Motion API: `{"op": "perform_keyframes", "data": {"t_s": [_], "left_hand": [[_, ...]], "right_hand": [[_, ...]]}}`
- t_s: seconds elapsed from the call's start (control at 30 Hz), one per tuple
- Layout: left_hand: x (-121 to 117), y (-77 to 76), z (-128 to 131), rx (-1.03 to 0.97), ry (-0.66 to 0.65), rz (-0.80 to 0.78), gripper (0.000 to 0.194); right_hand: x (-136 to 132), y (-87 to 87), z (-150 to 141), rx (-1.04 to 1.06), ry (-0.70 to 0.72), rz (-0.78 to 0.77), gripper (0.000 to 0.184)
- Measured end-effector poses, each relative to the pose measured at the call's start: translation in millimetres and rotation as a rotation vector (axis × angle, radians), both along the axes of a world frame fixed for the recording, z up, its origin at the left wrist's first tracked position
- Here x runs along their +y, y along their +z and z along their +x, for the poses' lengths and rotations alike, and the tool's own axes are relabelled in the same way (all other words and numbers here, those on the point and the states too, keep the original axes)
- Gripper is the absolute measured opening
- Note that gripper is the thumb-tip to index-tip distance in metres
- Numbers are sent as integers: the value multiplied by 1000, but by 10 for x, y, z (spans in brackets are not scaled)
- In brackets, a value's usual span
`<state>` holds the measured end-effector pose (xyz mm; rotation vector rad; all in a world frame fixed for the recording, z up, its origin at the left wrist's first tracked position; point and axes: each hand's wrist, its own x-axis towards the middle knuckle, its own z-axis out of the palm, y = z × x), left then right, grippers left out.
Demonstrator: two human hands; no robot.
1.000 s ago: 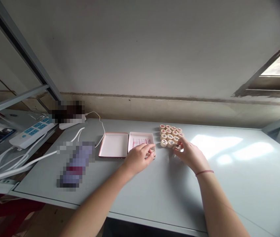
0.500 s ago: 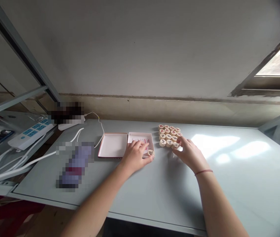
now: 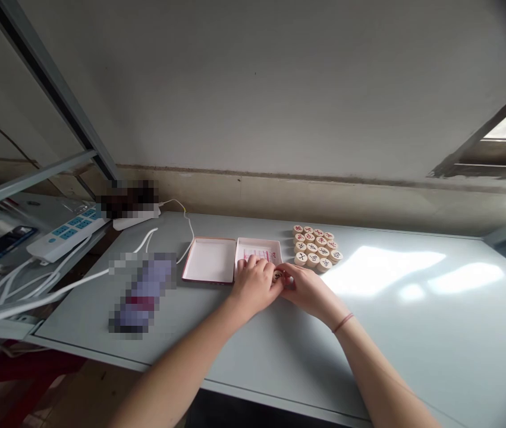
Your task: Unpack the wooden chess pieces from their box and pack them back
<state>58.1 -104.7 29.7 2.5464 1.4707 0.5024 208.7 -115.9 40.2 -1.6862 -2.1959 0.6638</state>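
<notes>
A round wooden xiangqi piece [image 3: 278, 276], its black character partly showing, sits between the hands at the near right corner of a white card tray [image 3: 258, 241]; the left hand [image 3: 255, 285] and right hand [image 3: 308, 291] are together, meeting around it just over the tray's near wall. The right fingertips [image 3: 285, 278] close on the piece's edge; the left fingers [image 3: 264, 267] hide part of it, so whether that hand grips or only steadies cannot be told.

Inside the tray lies a sheet ruled in red [image 3: 257, 254]; a disc this small and smooth is best held by its rim, with the pads clear of the paper and the tray's thin wall. At about 2 o'clock from the hands, a block of matching pieces [image 3: 317, 246] stands in tight rows on the pale tabletop [image 3: 413, 351], characters up; at 9 o'clock, a pink-edged white box half [image 3: 210, 260] lies open side up, just beside the tray.

Farther out at 9 o'clock are a pixelated, unreadable object [image 3: 143, 291] and a white power strip [image 3: 68, 238] with white cables [image 3: 56, 291]; patches of sunlight [image 3: 377, 270] fall at 3 o'clock; a thin red band [image 3: 343, 323] circles the right wrist.
</notes>
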Motion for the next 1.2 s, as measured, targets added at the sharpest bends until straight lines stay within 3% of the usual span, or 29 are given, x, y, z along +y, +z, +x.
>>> {"op": "perform_keyframes", "data": {"t_s": [0.13, 0.3, 0.4, 0.63, 0.87, 1.03, 1.2], "left_hand": [[0, 35, -3, -101, 2, -1, 10], [6, 73, -12, -326, 24, 32, 9], [8, 88, -23, -441, 4, 47, 8], [20, 108, -65, -695, -10, -22, 12], [73, 93, -96, -759, -29, -12, 16], [103, 48, -99, -749, 33, -9, 22], [84, 83, -98, -737, 48, -118, 23]], "right_hand": [[16, -32, 39, -1, 7, 79, 6], [-2, -14, 36, 160, -54, 244, 28], [-22, 15, 16, 215, -71, 321, 21], [-7, 76, 142, 222, -124, 320, 21], [32, 125, 470, 233, -307, 428, 24], [34, 174, 630, 244, -444, 397, 26], [20, 192, 763, 142, -559, 341, 24]]}}
